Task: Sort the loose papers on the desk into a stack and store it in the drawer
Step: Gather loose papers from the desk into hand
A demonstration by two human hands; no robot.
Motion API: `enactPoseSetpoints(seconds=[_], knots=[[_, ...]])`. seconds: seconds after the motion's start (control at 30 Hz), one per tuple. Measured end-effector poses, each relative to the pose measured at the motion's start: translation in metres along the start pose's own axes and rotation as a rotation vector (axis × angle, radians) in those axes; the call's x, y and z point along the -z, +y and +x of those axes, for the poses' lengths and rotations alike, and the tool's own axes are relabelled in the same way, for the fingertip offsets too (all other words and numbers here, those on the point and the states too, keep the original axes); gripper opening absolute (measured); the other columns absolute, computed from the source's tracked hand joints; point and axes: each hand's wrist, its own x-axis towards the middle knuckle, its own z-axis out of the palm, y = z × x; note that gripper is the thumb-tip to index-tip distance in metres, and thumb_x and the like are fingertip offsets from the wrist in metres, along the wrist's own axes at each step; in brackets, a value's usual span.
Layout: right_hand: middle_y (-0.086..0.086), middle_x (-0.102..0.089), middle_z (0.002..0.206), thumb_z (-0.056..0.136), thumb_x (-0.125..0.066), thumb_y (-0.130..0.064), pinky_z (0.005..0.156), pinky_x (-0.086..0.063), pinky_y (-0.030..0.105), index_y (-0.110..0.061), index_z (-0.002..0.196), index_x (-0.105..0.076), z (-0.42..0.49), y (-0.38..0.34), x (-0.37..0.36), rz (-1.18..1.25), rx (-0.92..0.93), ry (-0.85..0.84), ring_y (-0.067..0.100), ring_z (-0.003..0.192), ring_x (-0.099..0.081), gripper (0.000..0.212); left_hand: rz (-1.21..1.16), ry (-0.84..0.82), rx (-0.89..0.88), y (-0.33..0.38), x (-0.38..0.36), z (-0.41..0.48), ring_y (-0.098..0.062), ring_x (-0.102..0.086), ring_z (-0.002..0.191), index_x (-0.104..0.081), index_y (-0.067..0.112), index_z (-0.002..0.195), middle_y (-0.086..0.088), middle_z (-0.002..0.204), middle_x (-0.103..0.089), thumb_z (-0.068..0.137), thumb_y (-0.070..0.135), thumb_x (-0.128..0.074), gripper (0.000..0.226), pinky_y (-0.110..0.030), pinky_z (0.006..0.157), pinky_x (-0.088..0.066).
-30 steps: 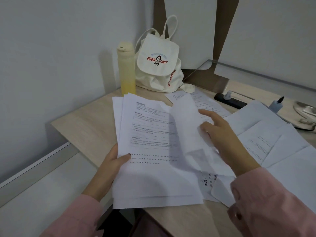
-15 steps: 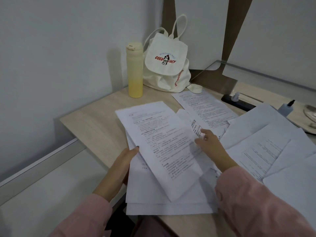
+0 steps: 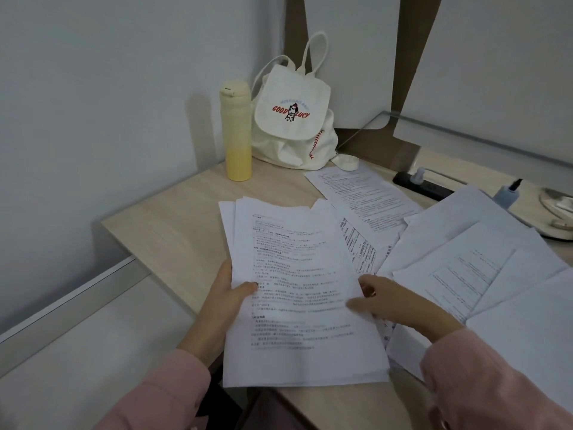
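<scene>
A stack of printed white papers [image 3: 297, 293] lies over the near edge of the light wooden desk [image 3: 173, 231]. My left hand [image 3: 226, 302] grips the stack's left edge, thumb on the top sheet. My right hand [image 3: 393, 302] holds the stack's right edge, thumb on top and fingers curled at the side. More loose papers [image 3: 465, 259] lie spread over the desk to the right, and one printed sheet [image 3: 359, 193] lies behind the stack. No drawer is in view.
A yellow bottle [image 3: 237, 131] and a white cloth backpack [image 3: 294, 116] stand at the desk's back corner against the wall. A black power strip [image 3: 424, 184] and a small bottle [image 3: 505, 193] sit at the back right. A white ledge [image 3: 77, 321] runs along the left.
The sheet my right hand brought over has been squared onto the stack. My right hand moved down to the stack's right edge. The left hand kept its grip.
</scene>
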Motion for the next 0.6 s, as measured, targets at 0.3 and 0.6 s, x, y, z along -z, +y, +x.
enactPoseSetpoints(seconds=[0.3, 0.6], knots=[[0.002, -0.071, 0.112, 0.086, -0.063, -0.020, 0.094, -0.050, 0.039, -0.019, 0.125, -0.054, -0.007, -0.001, 0.012, 0.915, 0.145, 0.076, 0.023, 0.101, -0.067, 0.040, -0.008, -0.150, -0.276, 0.055, -0.012, -0.017, -0.018, -0.067, 0.100, -0.057, 0.028, 0.110, 0.004, 0.111, -0.070, 0.081, 0.001, -0.061, 0.041, -0.033, 0.081, -0.054], [-0.006, -0.073, 0.101, 0.087, -0.055, -0.007, 0.085, -0.050, 0.031, -0.018, 0.106, -0.058, -0.049, -0.023, 0.051, 0.924, 0.501, 0.525, 0.011, 0.094, -0.067, 0.022, 0.077, -0.075, -0.513, 0.097, -0.023, -0.006, 0.006, -0.066, 0.083, -0.056, 0.019, 0.112, 0.013, 0.099, -0.068, 0.073, 0.001, -0.063, 0.044, -0.010, 0.070, -0.051]])
